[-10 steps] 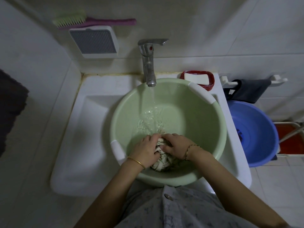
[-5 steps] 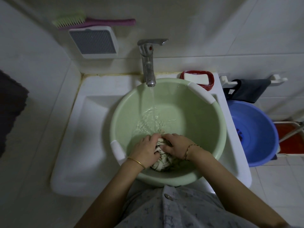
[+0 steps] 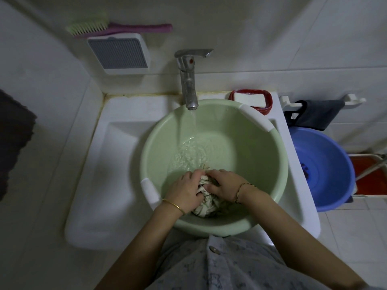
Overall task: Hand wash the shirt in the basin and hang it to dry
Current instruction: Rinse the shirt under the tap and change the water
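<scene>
White sink [image 3: 117,164], near edge partly hidden by the person's torso. Green basin [image 3: 251,143] sits in it, tap [image 3: 188,80] running in. Shirt [image 3: 206,206] bunched at the basin's near side, mostly covered. Left hand [image 3: 184,191] and right hand [image 3: 224,185] both clench it, fingertips buried in cloth.

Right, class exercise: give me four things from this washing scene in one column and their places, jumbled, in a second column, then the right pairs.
Things
1. shirt
2. soap
3. brush
4. blue tub

Places
A. in the red dish
B. right of the sink
C. in the green basin
D. above the wall vent

Pairs: 1-C, 2-A, 3-D, 4-B
</scene>
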A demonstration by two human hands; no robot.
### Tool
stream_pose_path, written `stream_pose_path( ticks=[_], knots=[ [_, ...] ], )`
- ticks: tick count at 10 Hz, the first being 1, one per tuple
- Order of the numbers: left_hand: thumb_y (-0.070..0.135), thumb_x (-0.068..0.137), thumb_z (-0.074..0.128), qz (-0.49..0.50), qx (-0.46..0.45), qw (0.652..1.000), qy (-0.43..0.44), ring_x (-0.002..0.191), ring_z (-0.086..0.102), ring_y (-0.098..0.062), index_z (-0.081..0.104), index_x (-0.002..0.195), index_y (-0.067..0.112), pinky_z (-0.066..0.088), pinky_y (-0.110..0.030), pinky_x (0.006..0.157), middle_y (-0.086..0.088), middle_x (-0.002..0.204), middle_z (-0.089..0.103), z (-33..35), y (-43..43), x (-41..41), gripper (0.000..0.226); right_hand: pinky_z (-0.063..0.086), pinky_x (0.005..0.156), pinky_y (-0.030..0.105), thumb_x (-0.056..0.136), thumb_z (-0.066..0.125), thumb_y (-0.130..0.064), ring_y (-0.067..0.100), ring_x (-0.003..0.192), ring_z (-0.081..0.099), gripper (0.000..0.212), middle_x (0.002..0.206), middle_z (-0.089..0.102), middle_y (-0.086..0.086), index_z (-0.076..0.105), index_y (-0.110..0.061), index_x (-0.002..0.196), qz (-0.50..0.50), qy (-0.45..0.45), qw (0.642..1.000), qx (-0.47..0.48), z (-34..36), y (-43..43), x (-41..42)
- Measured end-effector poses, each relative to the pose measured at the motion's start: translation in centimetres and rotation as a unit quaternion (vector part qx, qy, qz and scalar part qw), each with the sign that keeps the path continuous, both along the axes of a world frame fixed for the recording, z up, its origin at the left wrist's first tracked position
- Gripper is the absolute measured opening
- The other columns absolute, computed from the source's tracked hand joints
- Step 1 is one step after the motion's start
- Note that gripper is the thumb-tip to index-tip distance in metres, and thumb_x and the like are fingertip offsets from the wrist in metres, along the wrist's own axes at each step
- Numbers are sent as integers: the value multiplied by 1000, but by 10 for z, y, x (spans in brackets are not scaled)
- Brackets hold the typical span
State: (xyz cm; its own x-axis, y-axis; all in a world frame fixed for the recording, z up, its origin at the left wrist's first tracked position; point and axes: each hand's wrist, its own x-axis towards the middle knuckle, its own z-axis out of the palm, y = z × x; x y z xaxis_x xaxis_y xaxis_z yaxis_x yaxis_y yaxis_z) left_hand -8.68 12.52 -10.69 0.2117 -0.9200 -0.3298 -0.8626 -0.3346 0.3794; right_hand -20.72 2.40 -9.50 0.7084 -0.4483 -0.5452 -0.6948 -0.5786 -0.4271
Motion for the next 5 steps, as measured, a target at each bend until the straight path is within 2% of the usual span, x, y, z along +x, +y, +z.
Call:
stream_pose_path(
  ticks=[5],
  knots=[
    [29,85,54,6,7,1000,8,113,50,-31,34,138,24,41,-36,87,-11,124,50,0,0,-1,57,40,97,35,95,46,-44,32,116,51,52,126,53,15,38,-20,140,1,6,1000,-3,-1,0,0]
  ],
)
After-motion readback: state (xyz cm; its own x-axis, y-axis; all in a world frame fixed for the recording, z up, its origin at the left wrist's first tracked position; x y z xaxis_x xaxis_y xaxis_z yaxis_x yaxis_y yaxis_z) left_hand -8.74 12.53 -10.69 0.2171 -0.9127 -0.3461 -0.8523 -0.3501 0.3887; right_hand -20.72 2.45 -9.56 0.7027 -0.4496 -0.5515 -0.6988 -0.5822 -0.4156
